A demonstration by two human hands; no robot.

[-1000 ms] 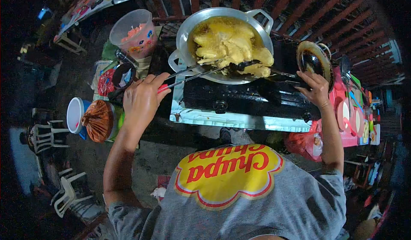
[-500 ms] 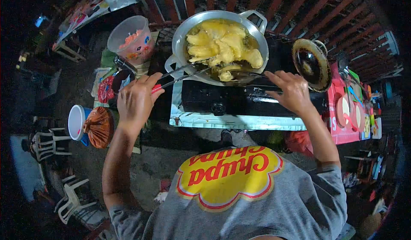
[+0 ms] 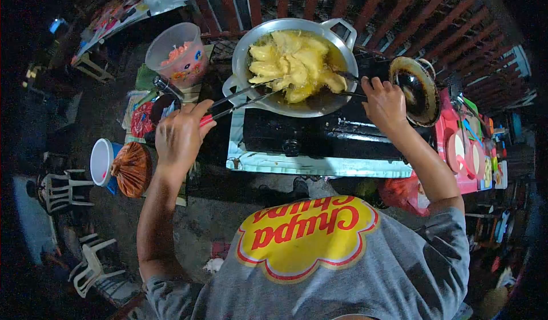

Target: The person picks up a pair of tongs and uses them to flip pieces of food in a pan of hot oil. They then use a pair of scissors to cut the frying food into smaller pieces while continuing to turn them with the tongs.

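Note:
My left hand point(image 3: 180, 133) is closed around red-handled metal tongs point(image 3: 233, 107), whose long arms reach over the pan's near left rim into the food. A second pair of tongs point(image 3: 353, 95), dark and thin, is gripped in my right hand point(image 3: 385, 104), at the pan's right side. Its two arms point left, on either side of a battered piece near the right edge of the heap. Yellow battered pieces point(image 3: 291, 63) lie clustered in oil inside a wide two-handled aluminium pan point(image 3: 240, 63). The pan sits on a black stove point(image 3: 325, 137).
To the left stand a clear tub of orange-pink pieces point(image 3: 178, 54), a white-rimmed bucket point(image 3: 101, 161) and a brown tied bag point(image 3: 131, 170). A dark oily wok point(image 3: 425, 94) stands to the right. Beyond it, a pink-covered table point(image 3: 451, 174) carries utensils. Wooden slats point(image 3: 365, 9) run behind the pan.
My right hand has shifted slightly, its tongs moving up and right at the pan's edge. The piece near the front rim has moved in against the heap. My left hand is almost still.

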